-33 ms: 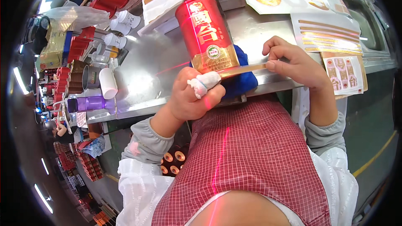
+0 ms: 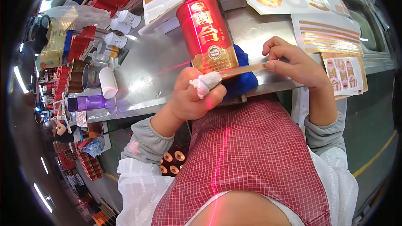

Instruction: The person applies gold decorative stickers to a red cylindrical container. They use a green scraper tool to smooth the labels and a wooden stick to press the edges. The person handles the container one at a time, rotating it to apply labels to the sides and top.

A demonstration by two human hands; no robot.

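Note:
A red and gold bottle (image 2: pixel 207 29) lies on its side on a blue cloth (image 2: pixel 245 81), its gold end toward me. A narrow gold strip (image 2: pixel 243 70) stretches taut across that end. My left hand (image 2: pixel 190 94) is closed at the strip's left end, against the bottle's edge. One of its fingers wears a white cover (image 2: pixel 207 83), and the fingertips beneath are partly hidden. My right hand (image 2: pixel 297 62) pinches the strip's right end between thumb and forefinger, with the other fingers bent. A red light line runs down over the bottle and my checked apron (image 2: pixel 247 150).
Sheets with gold strips (image 2: pixel 331 37) and label sheets (image 2: pixel 345 75) lie at the right of the metal table (image 2: pixel 146 62). White cups (image 2: pixel 127 16), a white roll (image 2: pixel 108 83) and a purple bottle (image 2: pixel 88 104) stand at left. A sink (image 2: pixel 368 29) is at far right.
The bottle has turned very slightly, its printing shifted to the right. The covered finger of my left hand has shifted a little; my right hand stays in place.

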